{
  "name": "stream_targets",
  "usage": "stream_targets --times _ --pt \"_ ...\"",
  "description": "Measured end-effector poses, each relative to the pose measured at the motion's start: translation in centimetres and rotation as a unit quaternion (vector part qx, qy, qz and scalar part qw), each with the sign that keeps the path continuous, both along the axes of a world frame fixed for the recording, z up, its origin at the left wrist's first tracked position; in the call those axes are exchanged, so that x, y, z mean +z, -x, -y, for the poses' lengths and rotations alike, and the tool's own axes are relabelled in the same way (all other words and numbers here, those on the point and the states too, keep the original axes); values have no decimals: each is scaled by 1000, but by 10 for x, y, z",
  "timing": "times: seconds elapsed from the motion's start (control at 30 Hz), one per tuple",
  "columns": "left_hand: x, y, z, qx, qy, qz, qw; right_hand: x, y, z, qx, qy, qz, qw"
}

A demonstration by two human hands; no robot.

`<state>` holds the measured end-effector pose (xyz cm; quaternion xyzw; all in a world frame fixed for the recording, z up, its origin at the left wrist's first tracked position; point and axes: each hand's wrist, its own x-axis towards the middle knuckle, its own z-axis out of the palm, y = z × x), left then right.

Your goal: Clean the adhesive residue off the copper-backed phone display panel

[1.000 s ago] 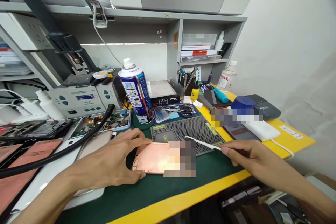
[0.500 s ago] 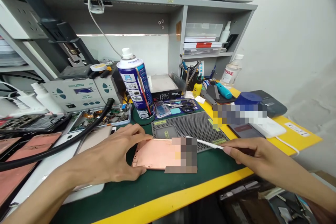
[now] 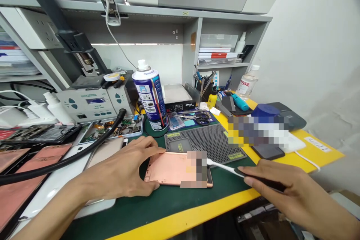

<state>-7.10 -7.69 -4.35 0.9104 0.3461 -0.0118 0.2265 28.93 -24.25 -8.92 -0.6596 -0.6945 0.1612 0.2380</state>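
Surface finishes, bench view

I log the phone shell [image 3: 168,168] as smooth, satin, metal-looking; the slim tool [image 3: 223,167] as smooth plastic. I read the mat [image 3: 168,202] as matt, the pad [image 3: 208,138] as perforated, the spray can [image 3: 149,99] as glossy, and the bottle [image 3: 246,85] as clear plastic.

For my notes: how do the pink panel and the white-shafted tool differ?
The pink panel is broad; the white-shafted tool is long and thin. The panel looks mainly pink; the tool is partly white, partly dark. The panel lies on the green mat; the tool slants from the right hand. Both are held, the panel by the left hand.
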Motion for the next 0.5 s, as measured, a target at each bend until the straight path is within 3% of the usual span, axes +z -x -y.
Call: stream_targets --times 0.17,0.37,0.5 --pt "-2 1 1 0 -12 10 1000 -8 0 12 17 -52 58 997" --pt "1 0 4 -1 -13 19 1000 7 9 0 -64 -66 25 995" --pt "2 -1 5 -2 -16 26 1000 9 21 -8 -36 -61 15 997"
